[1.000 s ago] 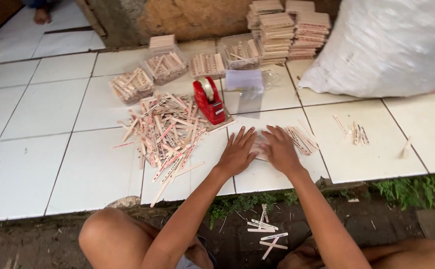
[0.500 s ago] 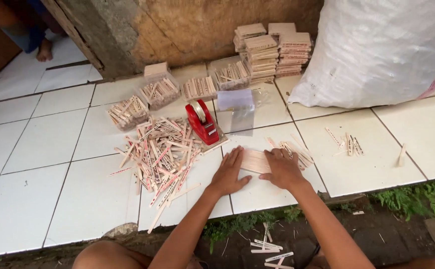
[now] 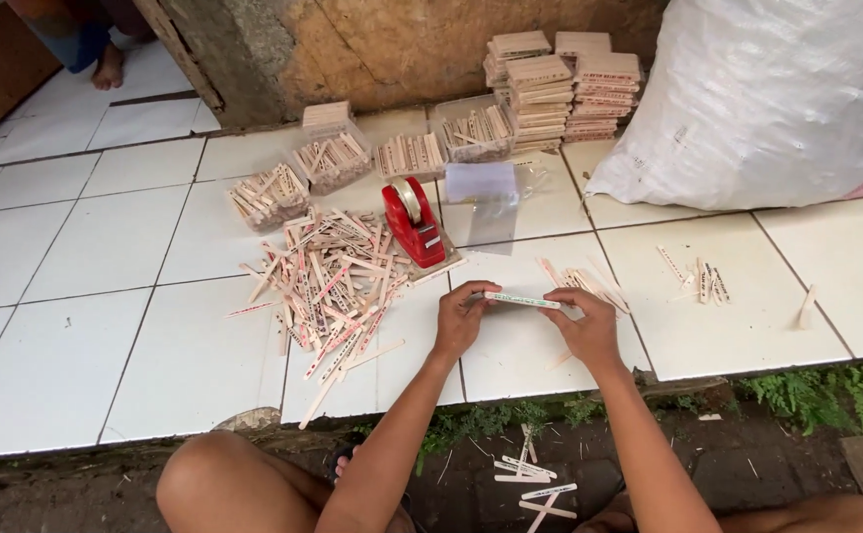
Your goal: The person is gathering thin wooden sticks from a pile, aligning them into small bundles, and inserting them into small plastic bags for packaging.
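Left hand (image 3: 459, 318): grips the left end of a bundle of sticks (image 3: 521, 299), raised just above the tiled floor (image 3: 106, 296).
Right hand (image 3: 584, 324): pinches the bundle's right end, so the sticks lie level between both hands.
Loose sticks (image 3: 328, 281): a scattered heap on the tiles, left of the hands.
Tape dispenser (image 3: 413, 221): red, at the heap's right edge, beyond the hands.
Small stick pile (image 3: 589, 284): just behind the right hand.
Clear tubs (image 3: 333, 158): filled with sticks, in a row near the wall.
Stacked bundles (image 3: 550, 89): against the wall.
White sack (image 3: 777, 99): at the floor's far right corner.
Dropped sticks (image 3: 530, 484): on the dirt below the floor's near edge.
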